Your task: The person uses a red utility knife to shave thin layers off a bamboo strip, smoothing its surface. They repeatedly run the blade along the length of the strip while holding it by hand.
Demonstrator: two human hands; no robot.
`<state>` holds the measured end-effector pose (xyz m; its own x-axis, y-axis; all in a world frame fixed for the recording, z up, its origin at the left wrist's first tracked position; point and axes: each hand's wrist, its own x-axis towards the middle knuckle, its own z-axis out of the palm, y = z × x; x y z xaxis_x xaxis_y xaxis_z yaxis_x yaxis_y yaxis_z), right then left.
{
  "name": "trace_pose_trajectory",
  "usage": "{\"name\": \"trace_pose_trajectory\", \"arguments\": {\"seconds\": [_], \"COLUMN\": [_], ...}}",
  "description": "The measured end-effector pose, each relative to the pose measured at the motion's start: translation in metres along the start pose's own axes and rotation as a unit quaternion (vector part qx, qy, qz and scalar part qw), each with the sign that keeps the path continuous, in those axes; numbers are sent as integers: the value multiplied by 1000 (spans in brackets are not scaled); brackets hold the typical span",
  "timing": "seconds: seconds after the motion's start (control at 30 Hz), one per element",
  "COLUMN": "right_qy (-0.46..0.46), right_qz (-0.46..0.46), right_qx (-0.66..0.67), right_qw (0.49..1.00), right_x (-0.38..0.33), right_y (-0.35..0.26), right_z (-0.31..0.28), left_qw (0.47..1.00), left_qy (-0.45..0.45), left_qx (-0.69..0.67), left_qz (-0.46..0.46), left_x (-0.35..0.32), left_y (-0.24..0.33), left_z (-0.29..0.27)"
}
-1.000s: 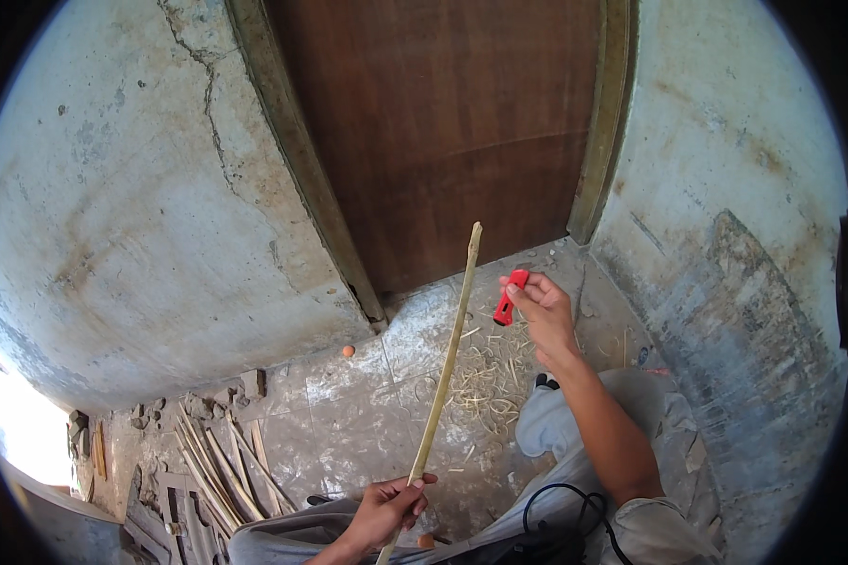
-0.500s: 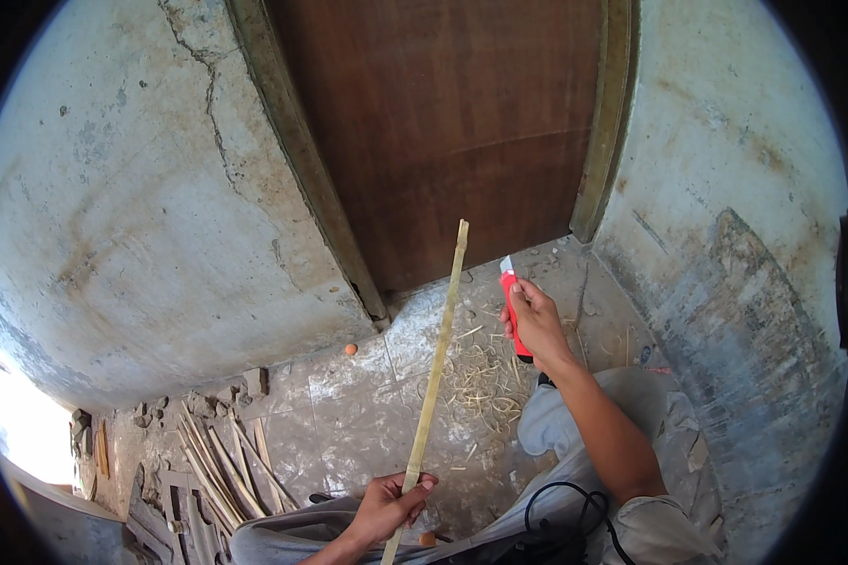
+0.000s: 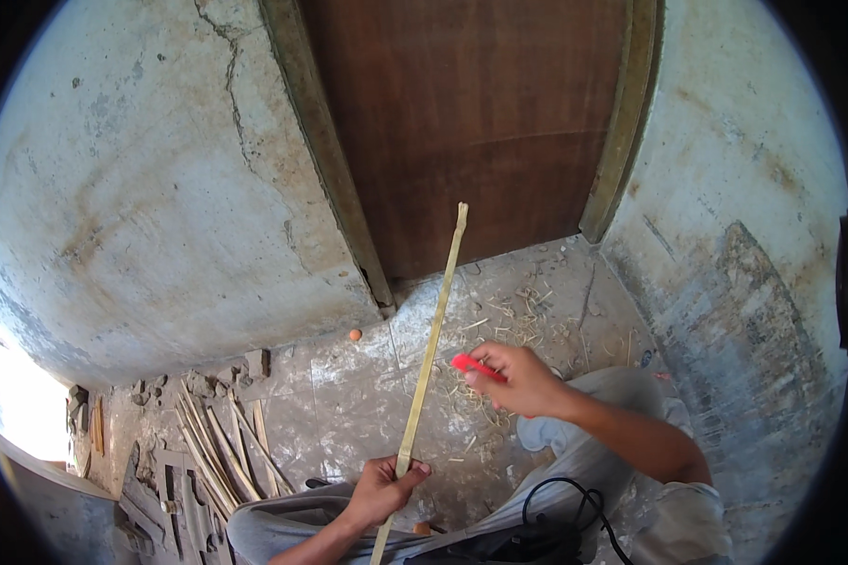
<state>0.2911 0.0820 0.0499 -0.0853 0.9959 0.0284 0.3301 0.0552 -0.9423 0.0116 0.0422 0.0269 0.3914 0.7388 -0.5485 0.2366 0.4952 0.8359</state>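
A long, thin bamboo strip slants up and away from my lap toward the door. Near its lower end my left hand pinches it between thumb and fingers. My right hand is wrapped round a red utility knife, to the right of the strip and apart from it. The knife's blade cannot be made out at this angle. Curled pale shavings lie on the floor beyond and beneath my right hand.
Several split bamboo strips lie in a bundle at the lower left, beside broken grey pieces. A small orange ball-like object rests on the floor. Ahead stands a brown door between cracked walls. A black cord lies over my lap.
My right hand has drawn back toward me and left with the knife, which has turned from upright to pointing left. My left hand still grips the strip, nearly unmoved.
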Motion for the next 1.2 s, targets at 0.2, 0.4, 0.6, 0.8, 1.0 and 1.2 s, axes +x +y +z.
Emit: {"name": "trace_pose_trajectory", "arguments": {"seconds": [0.2,0.4,0.6,0.8,1.0,1.2], "right_qy": [-21,42,11,-20,-12,-22], "right_qz": [-24,-157,-201,-233,-248,-241], "right_qx": [-142,-187,-171,-197,-183,-172], "right_qw": [989,969,964,952,951,955], "right_x": [-6,-26,-26,-24,-26,-26], "right_y": [-3,41,43,42,43,43], "right_z": [37,70,77,77,82,83], "left_qw": [999,1000,996,993,990,986], "left_qy": [21,11,-34,-58,-65,-68], "left_qx": [36,-13,-60,-87,-115,-139], "left_qz": [11,-26,-57,-62,-53,-66], "left_x": [16,15,19,20,19,20], "left_y": [-1,5,0,-3,-4,-3], "left_z": [-6,-2,-2,-1,-1,0]}}
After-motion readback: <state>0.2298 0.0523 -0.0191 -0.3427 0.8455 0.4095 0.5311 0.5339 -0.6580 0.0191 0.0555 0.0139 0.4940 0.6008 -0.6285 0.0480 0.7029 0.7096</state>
